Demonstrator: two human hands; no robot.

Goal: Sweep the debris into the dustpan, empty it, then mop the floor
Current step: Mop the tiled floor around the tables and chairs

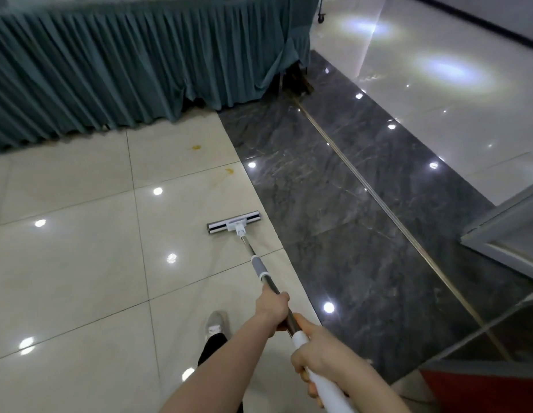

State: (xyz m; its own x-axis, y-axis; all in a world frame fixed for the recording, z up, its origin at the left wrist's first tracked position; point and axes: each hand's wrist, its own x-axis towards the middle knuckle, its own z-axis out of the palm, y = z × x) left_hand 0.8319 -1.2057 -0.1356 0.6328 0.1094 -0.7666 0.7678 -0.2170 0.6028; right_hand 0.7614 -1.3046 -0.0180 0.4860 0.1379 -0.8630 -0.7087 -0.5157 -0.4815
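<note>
We hold the mop (pixel 260 268) with both hands. Our left hand (pixel 272 308) wraps the metal pole higher up, its grip clamped around it, and our right hand (pixel 322 357) is clamped on the white handle end nearest us. The flat mop head (pixel 234 223) lies on the cream tile floor (pixel 80 263), just beside the dark marble strip (pixel 348 204). Two yellow stains (pixel 196 147) sit farther ahead, near the pleated green skirt (pixel 125 64) of a desk. Our shoe (pixel 216 323) shows below.
</note>
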